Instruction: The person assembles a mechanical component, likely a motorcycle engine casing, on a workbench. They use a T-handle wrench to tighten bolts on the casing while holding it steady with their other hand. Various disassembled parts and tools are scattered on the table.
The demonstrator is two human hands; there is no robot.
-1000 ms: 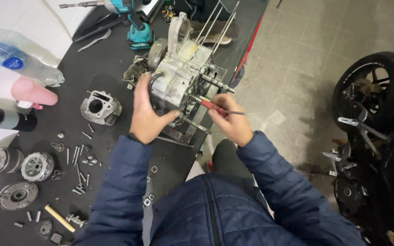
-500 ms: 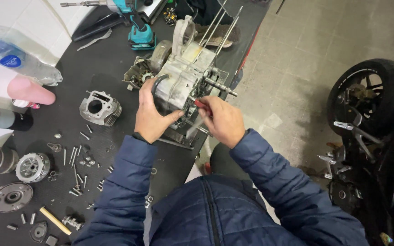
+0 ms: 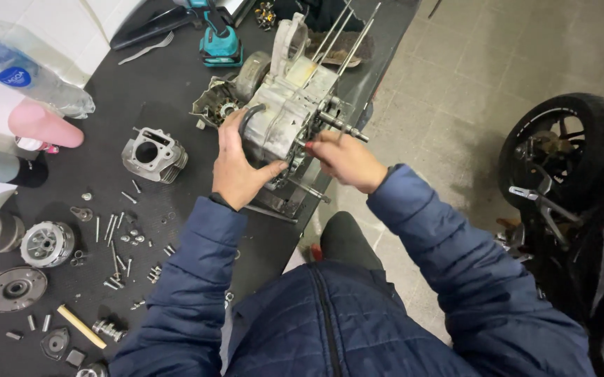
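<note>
Engine crankcase steadied at the bench's right edge while a tool is worked into its side.

The bench (image 3: 71,84), a black-topped surface, carries the engine crankcase (image 3: 284,105) upright near its right edge, with 4 long studs rising toward the far corner. The left hand (image 3: 236,167) braces the case, fingers wrapped closed around its near side. The right hand (image 3: 344,157) has its fingers closed on a thin tool whose red handle end just shows at the case's side; the tip is hidden. The step in hand appears to be freeing or seating a small part at that side. The next move likely calls for a firm brace and fine wrist control. A finned cylinder (image 3: 154,153) stands mid-bench; loose bolts (image 3: 117,230) lie toward the near left corner.
</note>
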